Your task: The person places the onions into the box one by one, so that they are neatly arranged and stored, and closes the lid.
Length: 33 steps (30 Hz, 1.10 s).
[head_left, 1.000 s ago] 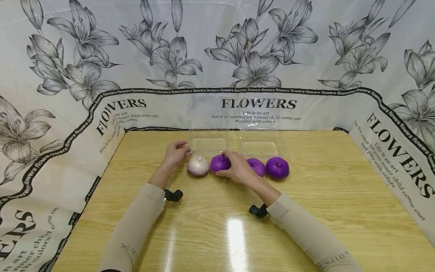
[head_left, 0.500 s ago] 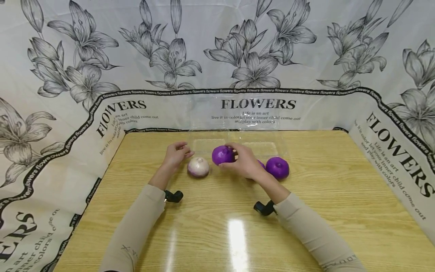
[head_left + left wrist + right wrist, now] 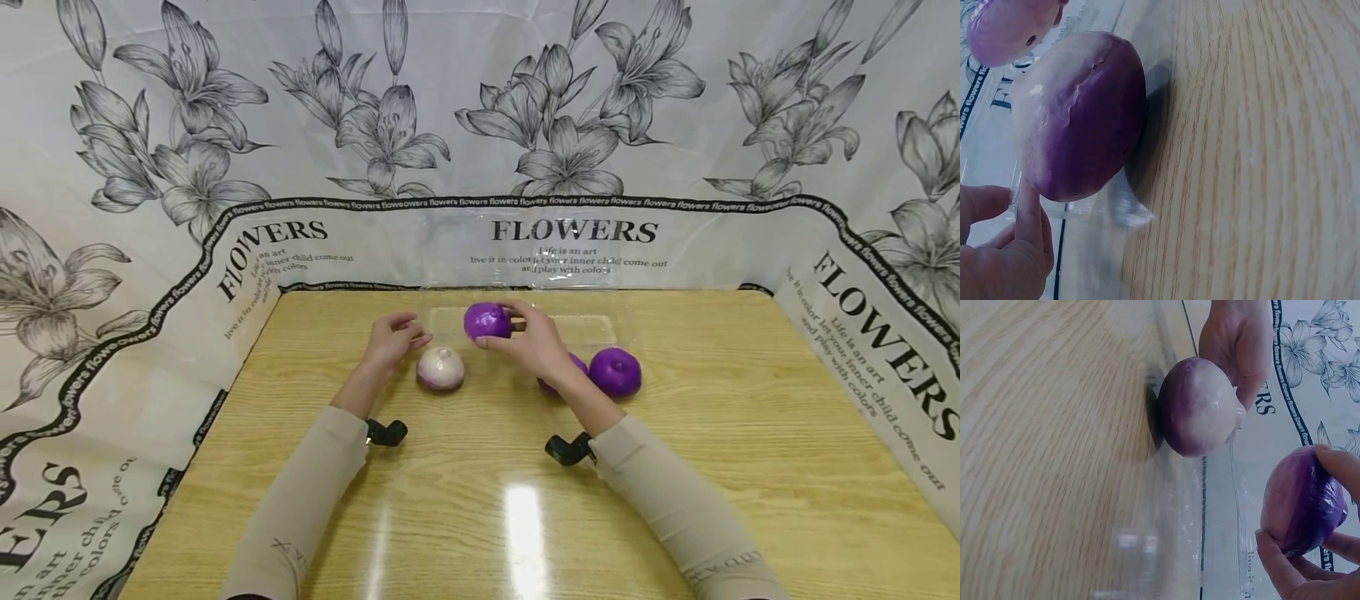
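My right hand (image 3: 534,343) grips a purple onion (image 3: 487,322) between thumb and fingers, raised over the left part of a clear plastic box (image 3: 450,320). The right wrist view shows this held onion (image 3: 1300,503) with a paler side. At the box's left front corner, my left hand (image 3: 392,340) pinches its thin edge between thumb and finger. A white-and-purple onion (image 3: 440,369) sits on the table just in front of the box, near the left fingertips (image 3: 1025,190). Two more purple onions stand to the right, one (image 3: 564,375) partly hidden behind the right wrist, the other (image 3: 615,372) in full view.
The box's clear lid (image 3: 517,271) stands up at the back against the flower-printed cloth (image 3: 382,250). Cloth walls close in the wooden table (image 3: 465,467) at the back and both sides. A black wrist mount (image 3: 567,450) projects below each forearm.
My right hand has lifted the purple onion from the row and carried it back over the box. The left hand stays at the box corner.
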Each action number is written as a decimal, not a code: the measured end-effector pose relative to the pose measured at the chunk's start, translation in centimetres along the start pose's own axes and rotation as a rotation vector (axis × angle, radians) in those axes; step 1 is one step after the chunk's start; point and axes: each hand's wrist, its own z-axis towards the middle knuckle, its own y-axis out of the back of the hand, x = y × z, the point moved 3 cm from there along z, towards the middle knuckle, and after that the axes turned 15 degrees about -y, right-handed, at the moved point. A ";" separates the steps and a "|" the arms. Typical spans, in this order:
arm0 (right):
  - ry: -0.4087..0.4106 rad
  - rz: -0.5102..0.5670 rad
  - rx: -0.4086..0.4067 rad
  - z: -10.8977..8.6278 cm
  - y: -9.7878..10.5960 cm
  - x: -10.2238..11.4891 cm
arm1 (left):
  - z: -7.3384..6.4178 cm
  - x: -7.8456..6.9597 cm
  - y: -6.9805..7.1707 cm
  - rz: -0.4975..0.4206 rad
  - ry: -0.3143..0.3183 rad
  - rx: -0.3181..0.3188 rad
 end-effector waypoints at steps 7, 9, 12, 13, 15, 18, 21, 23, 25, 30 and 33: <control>0.016 0.060 -0.012 1.2 -1.2 0.7 | 0.0 0.2 -0.1 -0.018 0.000 -0.019; 0.014 0.070 -0.009 1.7 -1.7 0.8 | 0.0 0.2 -0.1 -0.011 0.003 -0.021; 0.015 0.068 -0.009 2.6 -2.4 0.8 | -0.1 0.2 -0.1 0.005 0.009 -0.022; 0.020 0.065 -0.009 2.9 -2.6 0.9 | -0.1 0.2 -0.1 0.005 0.010 -0.020; 0.032 0.048 -0.012 3.4 -3.0 1.0 | 0.0 0.2 -0.1 0.003 0.012 -0.015; 0.052 0.007 -0.017 4.4 -3.4 1.1 | 0.1 0.2 -0.2 -0.006 0.007 -0.011; 0.058 -0.025 -0.015 5.4 -3.8 1.2 | 0.2 0.4 -0.2 -0.011 0.009 -0.009; 0.057 -0.044 -0.010 5.8 -4.0 1.1 | 0.3 0.4 -0.2 -0.014 0.011 -0.007; 0.057 -0.058 0.000 6.2 -4.3 1.1 | 0.3 0.3 -0.2 -0.012 0.014 -0.003; 0.068 -0.077 0.041 7.0 -4.9 1.2 | 0.2 0.1 -0.2 -0.008 0.013 0.000; 0.072 -0.083 0.061 7.4 -5.3 1.2 | 0.2 0.1 -0.1 -0.010 0.011 0.001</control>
